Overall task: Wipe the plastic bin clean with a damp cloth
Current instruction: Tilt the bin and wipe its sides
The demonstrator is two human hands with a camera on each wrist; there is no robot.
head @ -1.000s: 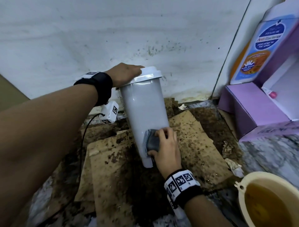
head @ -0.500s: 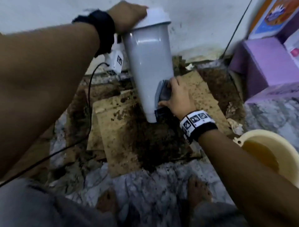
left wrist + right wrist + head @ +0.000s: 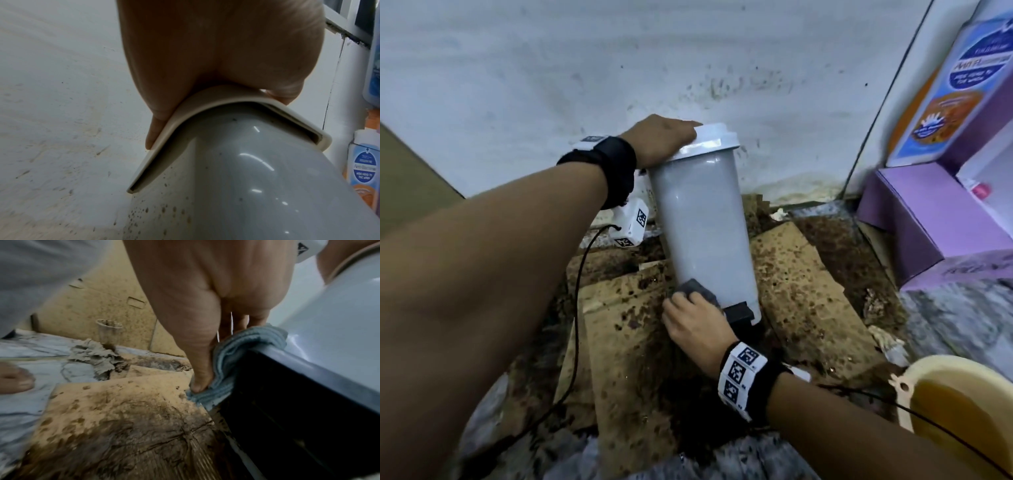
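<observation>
A tall grey plastic bin (image 3: 705, 226) with a white lid (image 3: 714, 140) stands tilted on stained cardboard by the wall. My left hand (image 3: 661, 137) lies over the lid's left edge; in the left wrist view the thumb (image 3: 156, 129) runs down the lid's rim (image 3: 185, 113) and a fingertip hooks the far edge. My right hand (image 3: 695, 322) holds a folded grey-blue cloth (image 3: 697, 289) against the bin's lower left wall, beside the black pedal (image 3: 738, 313). In the right wrist view the thumb (image 3: 201, 378) presses the cloth (image 3: 236, 356) onto the bin (image 3: 329, 305).
Wet, dirt-spotted cardboard (image 3: 808, 291) covers the marble floor. A cream basin of brownish water (image 3: 962, 411) stands at the lower right. Purple boxes (image 3: 928, 219) are stacked on the right. A dirty cup (image 3: 109, 331) and a crumpled rag (image 3: 96, 353) lie further off.
My right hand has slid the cloth from the bin's right side round to its lower left, next to the pedal. The left hand has stayed on the lid.
</observation>
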